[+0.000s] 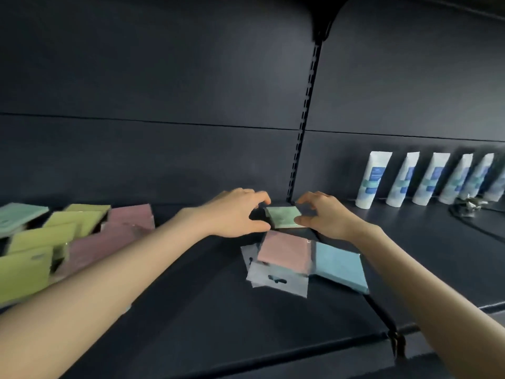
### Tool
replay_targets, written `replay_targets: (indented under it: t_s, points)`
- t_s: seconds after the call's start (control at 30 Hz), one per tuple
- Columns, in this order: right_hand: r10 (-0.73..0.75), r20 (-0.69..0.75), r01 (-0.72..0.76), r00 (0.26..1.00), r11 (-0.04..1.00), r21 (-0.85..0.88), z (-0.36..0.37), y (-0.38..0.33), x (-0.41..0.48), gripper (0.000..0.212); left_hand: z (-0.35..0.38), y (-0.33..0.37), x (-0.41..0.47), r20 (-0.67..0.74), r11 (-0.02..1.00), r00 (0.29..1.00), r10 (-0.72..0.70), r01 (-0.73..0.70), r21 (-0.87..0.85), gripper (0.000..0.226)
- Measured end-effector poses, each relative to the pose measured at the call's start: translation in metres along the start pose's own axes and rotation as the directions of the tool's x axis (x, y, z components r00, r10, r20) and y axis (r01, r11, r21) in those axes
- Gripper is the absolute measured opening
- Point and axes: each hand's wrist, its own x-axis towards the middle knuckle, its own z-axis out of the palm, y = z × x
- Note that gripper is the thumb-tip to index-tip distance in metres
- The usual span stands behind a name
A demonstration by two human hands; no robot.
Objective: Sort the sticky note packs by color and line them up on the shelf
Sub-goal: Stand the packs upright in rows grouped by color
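A pale green sticky note pack [283,216] lies flat near the back of the dark shelf [191,302]. My left hand [237,214] pinches its left edge between thumb and fingers. My right hand [325,216] pinches its right edge the same way. In front of it lie a pink pack [284,251] and a light blue pack [340,266], side by side, with clear plastic flaps sticking out at their left. At the far left stand a row of yellow-green packs [41,242], a row of pink packs [120,228] and a teal pack [19,217].
Several white tubes [371,181] with blue labels stand in a row at the back right. A dark cable and a small metal piece [468,206] lie in front of them. A slotted upright [303,124] splits the back panel behind my hands.
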Motion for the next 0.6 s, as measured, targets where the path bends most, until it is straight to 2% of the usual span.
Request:
replay_targets:
  t_s: [0.1, 0.23, 0.47, 0.6]
  points:
    - [-0.067, 0.019, 0.066, 0.998, 0.997, 0.032, 0.002, 0.017, 0.013, 0.043, 0.016, 0.008, 0.002, 0.016, 0.988, 0.993, -0.117, 0.118, -0.104, 0.049]
    - [-0.127, 0.068, 0.121, 0.990, 0.989, 0.085, 0.012, 0.027, 0.026, 0.041, 0.037, 0.014, 0.004, 0.010, 0.928, 0.965, -0.263, 0.256, -0.269, 0.062]
    - [-0.118, 0.162, 0.090, 0.980, 0.981, 0.169, 0.030, 0.037, 0.050, 0.063, 0.058, 0.016, 0.010, 0.157, 0.866, 0.913, -0.377, 0.408, -0.290, 0.097]
    - [-0.107, 0.213, 0.073, 0.971, 0.984, 0.161, 0.040, 0.042, 0.055, 0.069, 0.068, 0.009, 0.010, 0.124, 0.847, 0.918, -0.376, 0.395, -0.356, 0.081]
